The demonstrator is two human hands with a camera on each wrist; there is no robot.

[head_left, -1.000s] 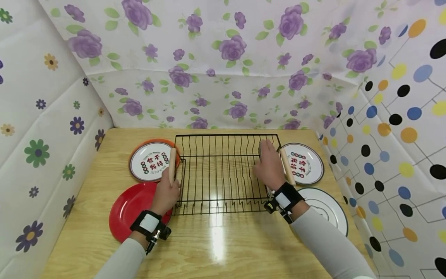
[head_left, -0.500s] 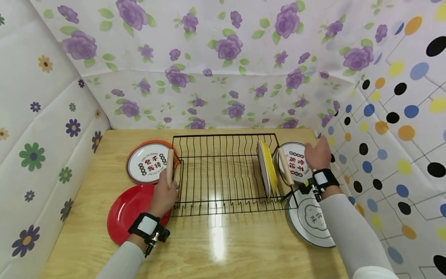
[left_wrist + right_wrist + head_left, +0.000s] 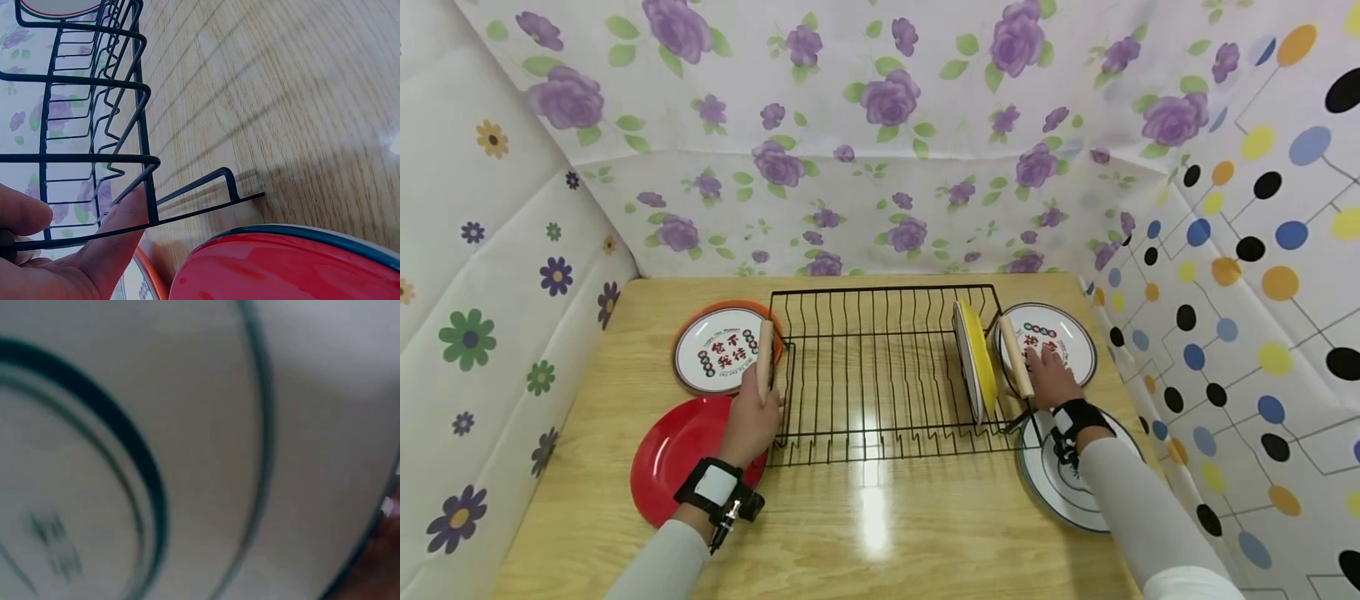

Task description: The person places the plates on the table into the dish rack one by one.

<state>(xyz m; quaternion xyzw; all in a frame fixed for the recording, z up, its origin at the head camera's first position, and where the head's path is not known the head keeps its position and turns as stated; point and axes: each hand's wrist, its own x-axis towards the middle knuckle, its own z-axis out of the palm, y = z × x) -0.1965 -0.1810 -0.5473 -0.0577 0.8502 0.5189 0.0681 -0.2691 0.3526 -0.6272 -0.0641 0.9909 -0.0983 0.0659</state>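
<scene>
My left hand [image 3: 756, 423] grips the left end of a black wire dish rack [image 3: 865, 336] by its wooden handle [image 3: 764, 358]. In the left wrist view, a finger [image 3: 122, 231] lies against the rack's wires. Toward the right end of the rack, a yellow-backed plate [image 3: 977, 358] stands on edge. My right hand [image 3: 1051, 382] is spread low over a white plate with red characters [image 3: 1071, 333], beside the right wooden handle [image 3: 1015, 354]. Below my right wrist lies a larger white plate with dark rings [image 3: 1045, 475]; it fills the blurred right wrist view, with fingers partly visible beyond its rim.
Left of the rack lie a red plate [image 3: 662, 458] and another white plate with red characters [image 3: 696, 350], which sits over an orange-rimmed one [image 3: 718, 305]. The wooden table [image 3: 820, 533] meets a flowered cloth [image 3: 820, 208] at its back edge.
My right hand has come away from the rack, leaving the yellow-backed plate standing there. It swung right, then lowered over the plates on that side. My left hand keeps its grip.
</scene>
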